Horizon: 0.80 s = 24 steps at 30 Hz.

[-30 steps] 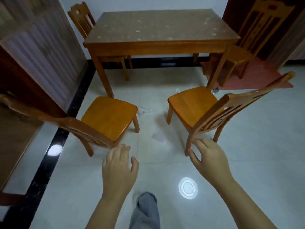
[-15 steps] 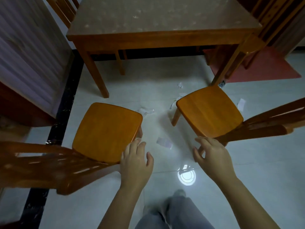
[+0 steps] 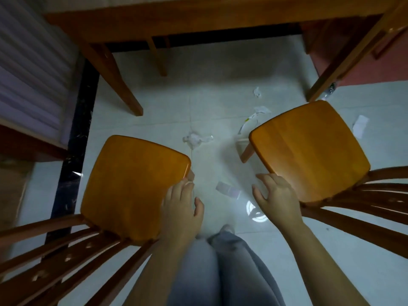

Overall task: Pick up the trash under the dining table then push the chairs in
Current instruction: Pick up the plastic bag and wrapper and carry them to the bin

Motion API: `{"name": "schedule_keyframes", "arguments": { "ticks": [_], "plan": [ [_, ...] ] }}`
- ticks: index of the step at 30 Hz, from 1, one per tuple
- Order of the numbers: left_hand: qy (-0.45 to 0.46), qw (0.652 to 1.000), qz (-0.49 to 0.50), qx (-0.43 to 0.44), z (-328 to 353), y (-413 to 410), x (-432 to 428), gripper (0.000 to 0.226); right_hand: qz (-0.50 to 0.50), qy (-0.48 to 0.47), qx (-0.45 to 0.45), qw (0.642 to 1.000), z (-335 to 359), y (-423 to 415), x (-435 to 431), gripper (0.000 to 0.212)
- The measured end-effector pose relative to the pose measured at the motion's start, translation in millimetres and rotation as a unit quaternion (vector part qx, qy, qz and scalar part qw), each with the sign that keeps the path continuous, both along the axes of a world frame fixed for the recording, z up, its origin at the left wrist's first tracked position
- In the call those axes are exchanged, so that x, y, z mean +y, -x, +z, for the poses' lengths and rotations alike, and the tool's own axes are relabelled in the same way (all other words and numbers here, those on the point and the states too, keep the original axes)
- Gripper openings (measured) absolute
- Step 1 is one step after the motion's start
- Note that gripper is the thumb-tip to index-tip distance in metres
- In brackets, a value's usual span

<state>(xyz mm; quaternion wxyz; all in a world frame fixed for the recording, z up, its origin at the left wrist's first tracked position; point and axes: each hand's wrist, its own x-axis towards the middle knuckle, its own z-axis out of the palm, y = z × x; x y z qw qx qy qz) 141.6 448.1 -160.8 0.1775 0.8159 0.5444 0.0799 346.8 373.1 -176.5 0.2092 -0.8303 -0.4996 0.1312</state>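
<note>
A: What has changed in the last second?
B: The view has dropped and moved in between the two pulled-out chairs; the dining table [image 3: 198,21] now fills only the top edge; both hands have gone forward

A: And the grips?
B: The left grip [image 3: 181,208] is open, fingers fairly straight, lying over the inner corner of the left chair [image 3: 132,186] seat; the right grip [image 3: 278,197] is open too, fingers spread and loosely bent, tips at the right chair [image 3: 309,151] seat's near edge; neither holds anything

A: Where is the trash?
B: All on the floor [image 3: 154,111], none picked up; a paper slip [image 3: 227,189] lies between the two hands, nearest; a crumpled tissue [image 3: 196,139] sits further in between the seats; a torn wrapper [image 3: 249,120] lies just beside the right chair's front corner; a small scrap [image 3: 256,92] is deeper under the table; a white slip [image 3: 359,127] lies beyond the right chair

A: Meaning what for the task?
B: I judge the person is lowering to reach in, the picking only starting; the chairs wait

A: Anything in the way?
B: The seats narrow the gap; the left table leg [image 3: 119,89] and right table leg [image 3: 333,74] flank it; something clear [image 3: 329,92] by the right leg is too blurred to name
</note>
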Motion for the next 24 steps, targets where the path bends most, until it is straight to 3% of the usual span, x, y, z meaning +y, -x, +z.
{"name": "schedule_keyframes", "arguments": {
  "ticks": [4, 11, 18, 24],
  "plan": [
    [-0.013, 0.999, -0.043, 0.029, -64.0, -23.0, 36.3, 0.039, -0.027, 0.066, 0.058, 0.996, -70.7, -13.7, 26.3, 0.034],
    [0.061, 0.993, -0.101, 0.023, -232.1, -65.6, 106.5, 0.038, -0.041, 0.122, 0.1, 0.987, -243.0, -32.4, 58.7, 0.033],
    [0.029, 0.989, -0.143, 0.015, -380.2, -109.9, 155.5, 0.038, -0.042, 0.187, 0.153, 0.969, -423.4, -45.8, 74.2, 0.037],
    [0.013, 0.988, -0.153, -0.015, -477.7, -131.9, 186.4, 0.036, 0.003, 0.215, 0.169, 0.962, -529.6, -56.2, 86.1, 0.043]
  ]
}}
